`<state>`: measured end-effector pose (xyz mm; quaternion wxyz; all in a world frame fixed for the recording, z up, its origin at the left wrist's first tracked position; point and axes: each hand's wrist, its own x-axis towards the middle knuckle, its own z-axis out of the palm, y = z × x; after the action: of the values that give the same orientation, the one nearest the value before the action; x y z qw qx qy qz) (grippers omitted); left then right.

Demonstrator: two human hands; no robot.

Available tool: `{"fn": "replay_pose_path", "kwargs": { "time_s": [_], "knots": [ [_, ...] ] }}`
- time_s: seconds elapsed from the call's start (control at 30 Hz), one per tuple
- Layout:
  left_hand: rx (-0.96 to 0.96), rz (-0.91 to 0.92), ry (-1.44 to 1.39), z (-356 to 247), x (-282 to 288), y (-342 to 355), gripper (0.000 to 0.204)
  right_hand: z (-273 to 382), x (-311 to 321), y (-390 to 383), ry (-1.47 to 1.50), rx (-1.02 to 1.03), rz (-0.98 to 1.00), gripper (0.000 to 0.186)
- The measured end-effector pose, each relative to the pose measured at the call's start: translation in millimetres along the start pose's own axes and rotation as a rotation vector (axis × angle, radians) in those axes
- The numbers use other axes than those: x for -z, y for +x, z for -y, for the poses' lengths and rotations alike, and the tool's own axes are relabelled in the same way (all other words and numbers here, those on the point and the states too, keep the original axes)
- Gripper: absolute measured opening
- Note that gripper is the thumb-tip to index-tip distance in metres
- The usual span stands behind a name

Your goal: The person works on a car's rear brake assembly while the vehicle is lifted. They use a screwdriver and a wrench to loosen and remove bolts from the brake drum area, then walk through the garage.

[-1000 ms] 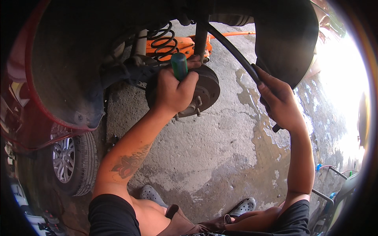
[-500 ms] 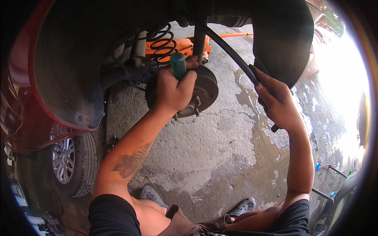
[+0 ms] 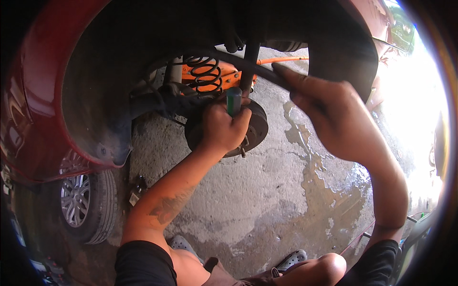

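Head view. My left hand [image 3: 225,127] sits just off center toward 12 o'clock, closed around a green handle [image 3: 234,102]. The handle stands roughly upright, its butt end projecting above the fist, apparently to keep that end exposed. The remainder is hidden; contact with the brake drum [image 3: 259,131] below cannot be confirmed.

My right hand [image 3: 341,114], between 2 and 3 o'clock, grips a long dark bar [image 3: 272,77]. The bar runs toward 11 o'clock, across the strut [image 3: 247,85]; its far end is lost in the dark wheel arch [image 3: 102,90]. This one-handed hold likely uses the bar's length for reach.

The coil spring [image 3: 206,75] and an orange jack [image 3: 232,78] lie near 12 o'clock; the jack probably supports the vehicle. The wheel [image 3: 76,200] stands at 8 o'clock on the floor [image 3: 267,190], seemingly placed aside to leave the drum accessible.
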<state>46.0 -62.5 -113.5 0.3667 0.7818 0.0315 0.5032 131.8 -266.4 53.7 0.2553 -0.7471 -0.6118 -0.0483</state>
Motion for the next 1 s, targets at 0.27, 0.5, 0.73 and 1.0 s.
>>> {"fn": "replay_pose_path", "kwargs": {
  "time_s": [0.27,0.5,0.73,1.0],
  "knots": [
    [-0.004,-0.001,-0.010,7.1,0.5,-0.3,0.022,3.6,-9.6,9.6,-0.116,0.105,0.031,0.037],
    [0.013,0.024,0.003,4.8,2.2,1.0,0.024,9.9,-10.4,24.6,-0.137,0.035,0.260,0.035],
    [0.015,0.001,-0.024,7.2,-0.2,0.4,0.025,2.1,-14.2,30.1,-0.122,0.140,-0.006,0.035],
    [0.094,-0.008,0.080,-5.7,1.6,5.2,0.025,-18.6,-17.4,28.4,-0.094,0.142,-0.064,0.034]
  ]
}}
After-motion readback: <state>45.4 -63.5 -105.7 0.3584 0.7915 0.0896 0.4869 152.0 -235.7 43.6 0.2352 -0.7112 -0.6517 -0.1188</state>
